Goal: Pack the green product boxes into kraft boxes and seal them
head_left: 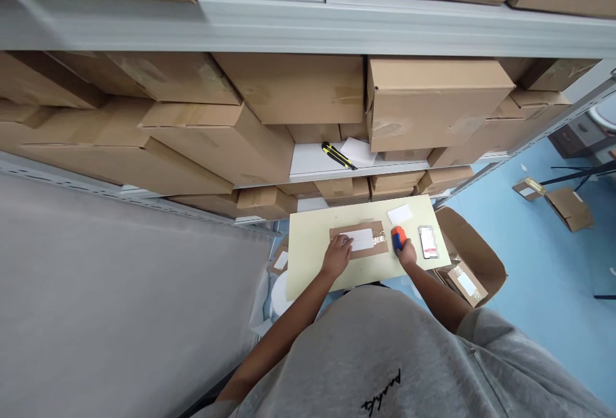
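A flat brown cardboard package (341, 234) lies on the pale yellow tabletop (308, 244). It bears a white label (362, 239) and a strip of shiny clear tape (379, 237) at its right end. My left hand (338, 254) rests on the package's left part, fingers laid out over the label's edge. To the right of the package, my right hand (407, 255) is closed around an orange-and-blue hand tool (398, 238) that looks like a tape dispenser. Its lower part is hidden by my fingers. A phone (428, 242) lies just right of that hand.
A white card (399, 214) lies near the table's back edge. Behind stands a shelf (308, 25) full of cardboard boxes (433, 110), with a yellow-and-black utility knife (338, 155) on one level. An open carton (481, 254) with a labelled parcel (466, 283) stands right of the table.
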`<act>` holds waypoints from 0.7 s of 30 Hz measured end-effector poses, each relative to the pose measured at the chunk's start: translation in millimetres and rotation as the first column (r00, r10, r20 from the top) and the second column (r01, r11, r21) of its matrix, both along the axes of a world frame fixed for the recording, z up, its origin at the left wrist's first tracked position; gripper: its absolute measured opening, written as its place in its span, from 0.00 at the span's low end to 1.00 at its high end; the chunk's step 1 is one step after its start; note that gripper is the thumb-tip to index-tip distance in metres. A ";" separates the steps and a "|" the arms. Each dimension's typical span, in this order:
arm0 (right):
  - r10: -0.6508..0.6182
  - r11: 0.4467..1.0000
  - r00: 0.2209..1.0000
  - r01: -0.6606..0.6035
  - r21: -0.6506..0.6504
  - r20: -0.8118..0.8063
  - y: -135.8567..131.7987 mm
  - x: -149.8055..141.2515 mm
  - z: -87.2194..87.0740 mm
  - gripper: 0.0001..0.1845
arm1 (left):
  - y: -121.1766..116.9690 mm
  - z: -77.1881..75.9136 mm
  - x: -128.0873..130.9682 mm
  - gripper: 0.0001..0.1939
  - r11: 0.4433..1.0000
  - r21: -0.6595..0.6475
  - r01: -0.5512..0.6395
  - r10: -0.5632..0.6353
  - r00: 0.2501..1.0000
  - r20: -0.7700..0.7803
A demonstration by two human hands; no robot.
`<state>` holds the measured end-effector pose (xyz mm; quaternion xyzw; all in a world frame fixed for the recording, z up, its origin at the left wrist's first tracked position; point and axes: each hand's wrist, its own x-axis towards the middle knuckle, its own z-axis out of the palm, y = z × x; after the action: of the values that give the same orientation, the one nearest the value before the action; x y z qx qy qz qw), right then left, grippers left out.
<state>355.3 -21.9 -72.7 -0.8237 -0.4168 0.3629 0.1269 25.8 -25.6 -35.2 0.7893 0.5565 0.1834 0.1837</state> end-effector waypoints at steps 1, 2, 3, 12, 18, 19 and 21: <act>-0.041 0.999 0.999 0.042 0.018 -0.026 3.1 3.4 4.4 0.18 | 1.4 0.5 -0.4 0.19 1.000 0.000 0.000 0.000 1.000 0.006; -0.084 0.995 0.994 0.087 0.045 -0.068 6.9 7.5 10.0 0.19 | 3.0 0.9 -0.6 0.19 1.000 -0.001 -0.002 0.002 1.000 0.015; -0.128 0.986 0.983 0.141 0.089 -0.135 11.1 12.0 16.8 0.20 | 4.9 1.2 -0.7 0.18 1.000 -0.001 -0.005 0.005 1.000 0.028; 0.059 0.837 0.732 0.334 0.433 -0.679 43.1 15.8 108.4 0.24 | 21.6 20.5 7.2 0.17 0.983 -0.134 -0.123 0.161 0.931 0.327; 0.254 0.852 0.742 0.132 0.506 -0.621 48.7 -28.0 144.3 0.34 | 39.8 60.9 20.5 0.33 0.801 -0.593 -0.082 0.499 0.639 0.586; 0.303 0.851 0.737 0.077 0.520 -0.605 48.3 -33.5 147.3 0.35 | 43.3 69.8 21.5 0.38 0.729 -0.685 -0.010 0.560 0.585 0.587; 0.397 0.840 0.715 -0.031 0.541 -0.576 47.5 -42.3 152.4 0.37 | 48.0 88.3 20.7 0.41 0.626 -0.772 0.115 0.628 0.512 0.586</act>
<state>313.0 25.5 79.7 -0.5206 -0.5174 0.5264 0.4292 46.5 22.4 53.1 0.3586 0.5488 0.3169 0.6854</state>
